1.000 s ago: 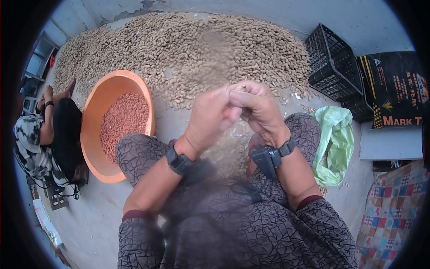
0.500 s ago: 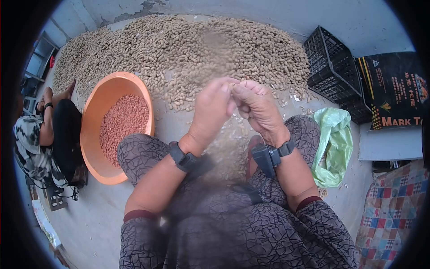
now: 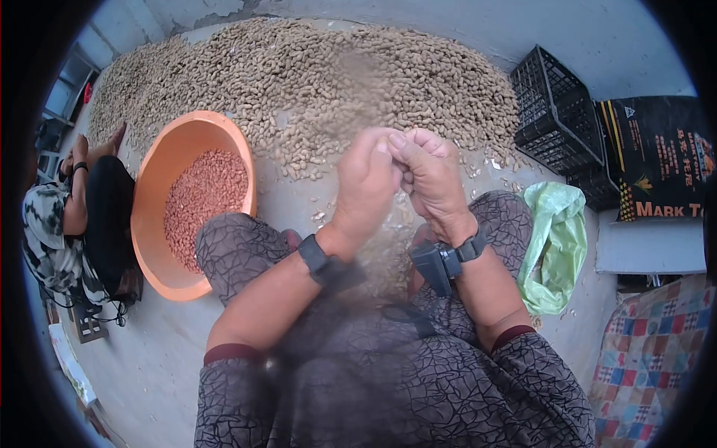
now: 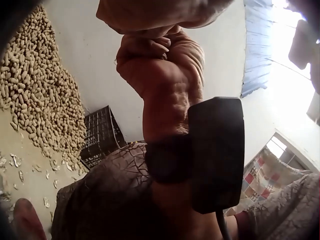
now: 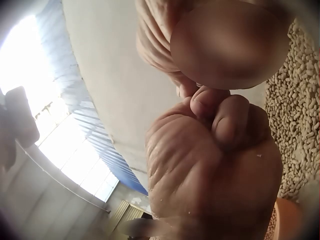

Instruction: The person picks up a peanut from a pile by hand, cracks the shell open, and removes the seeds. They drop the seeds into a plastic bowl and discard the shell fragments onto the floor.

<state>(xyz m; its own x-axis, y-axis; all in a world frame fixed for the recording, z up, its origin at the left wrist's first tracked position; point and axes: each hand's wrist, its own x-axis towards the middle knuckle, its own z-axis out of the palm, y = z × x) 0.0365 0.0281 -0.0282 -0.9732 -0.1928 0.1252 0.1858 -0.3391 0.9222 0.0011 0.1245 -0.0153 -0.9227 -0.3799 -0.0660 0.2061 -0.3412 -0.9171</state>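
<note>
The left hand (image 3: 364, 187) and right hand (image 3: 435, 179) meet fingertip to fingertip over the lap, thumbs pressed against curled fingers. They pinch a peanut, which the fingers almost wholly hide. The left wrist view has the right hand (image 4: 165, 75) across from the near hand, its fingers bent inward; in the right wrist view the left hand (image 5: 215, 165) is curled below the other. Behind them spreads a large pile of unshelled peanuts (image 3: 299, 89). An orange basin (image 3: 154, 216) at the left holds reddish shelled kernels (image 3: 205, 194).
Black crates (image 3: 560, 119) and a black printed sack (image 3: 657, 157) stand at the right. A green plastic bag (image 3: 553, 250) lies beside the right knee. Another person (image 3: 71, 224) sits at the far left. Shells are scattered on the floor between the legs.
The left hand has shifted slightly right, closer against the right hand. The peanut seen between the fingertips a second ago is now mostly covered.
</note>
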